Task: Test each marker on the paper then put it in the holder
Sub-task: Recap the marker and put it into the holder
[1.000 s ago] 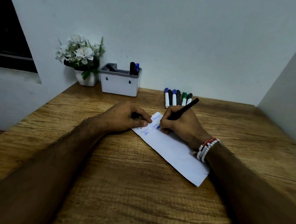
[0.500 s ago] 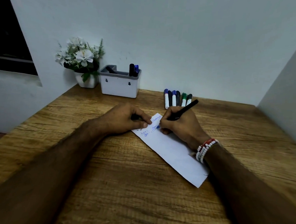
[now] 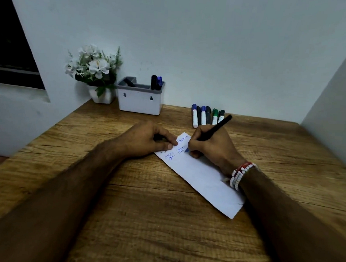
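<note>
Here the right hand (image 3: 211, 147) pinches the blue marker (image 3: 210, 133) while the left hand (image 3: 147, 141), curled around a dark cap, pins the paper (image 3: 201, 175); lifting it risks smearing.

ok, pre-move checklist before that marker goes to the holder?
1. Marker gripped in right hand: ok.
2. Blue test marks on paper: ok.
3. Left hand pins the paper's far end: ok.
4. Marker recapped: not ok, blue tip bare on the paper; something dark in left hand, cap cannot tell.
5. Holder has room: ok, two markers upright at its right end, one leaning in the left section.
6. Six markers by the wall untested: cannot tell.
</note>
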